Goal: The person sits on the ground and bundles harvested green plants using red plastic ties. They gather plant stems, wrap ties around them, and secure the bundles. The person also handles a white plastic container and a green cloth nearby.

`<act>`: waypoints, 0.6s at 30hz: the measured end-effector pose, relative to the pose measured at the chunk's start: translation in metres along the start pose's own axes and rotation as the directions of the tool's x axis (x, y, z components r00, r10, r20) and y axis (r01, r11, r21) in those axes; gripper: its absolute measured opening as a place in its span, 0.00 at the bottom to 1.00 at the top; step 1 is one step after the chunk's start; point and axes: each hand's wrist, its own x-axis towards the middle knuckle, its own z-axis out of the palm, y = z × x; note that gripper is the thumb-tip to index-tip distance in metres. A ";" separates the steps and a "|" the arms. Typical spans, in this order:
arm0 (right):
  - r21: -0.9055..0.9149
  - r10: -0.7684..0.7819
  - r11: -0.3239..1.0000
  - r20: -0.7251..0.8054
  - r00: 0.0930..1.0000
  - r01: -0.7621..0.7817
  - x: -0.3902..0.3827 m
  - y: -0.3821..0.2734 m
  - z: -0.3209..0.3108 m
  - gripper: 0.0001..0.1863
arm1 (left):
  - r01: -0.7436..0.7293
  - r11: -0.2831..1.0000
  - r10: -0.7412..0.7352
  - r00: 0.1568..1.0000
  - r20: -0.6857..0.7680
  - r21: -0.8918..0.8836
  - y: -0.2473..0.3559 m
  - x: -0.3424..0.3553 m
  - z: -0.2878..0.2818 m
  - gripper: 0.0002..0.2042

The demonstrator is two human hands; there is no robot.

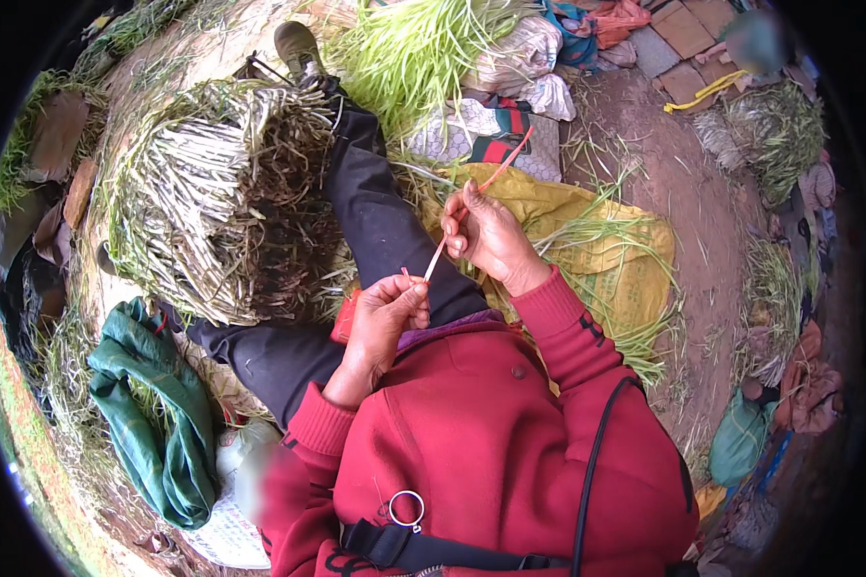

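Outdoor farm work spot, not indoors: bare reddish dirt ground (702,240), big bundle of cut stalks with roots (212,192), heap of green shoots (414,48), loose grass scattered about, yellow sack (587,240) spread on the ground, paving bricks (683,34) at the edge.

The thin orange strip (476,197) vanishes inside both the left hand (387,313) and the right hand (489,236), so its grip points are hidden, while blurred patches mask a spot at upper right and the white sack (231,519) at lower left, cut by the frame's edge.
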 end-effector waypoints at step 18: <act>-0.176 -0.511 0.788 -0.721 0.468 0.590 -0.041 -0.092 -0.202 0.16 | -0.179 0.665 -0.314 0.814 0.489 0.725 0.025 -0.023 0.035 0.33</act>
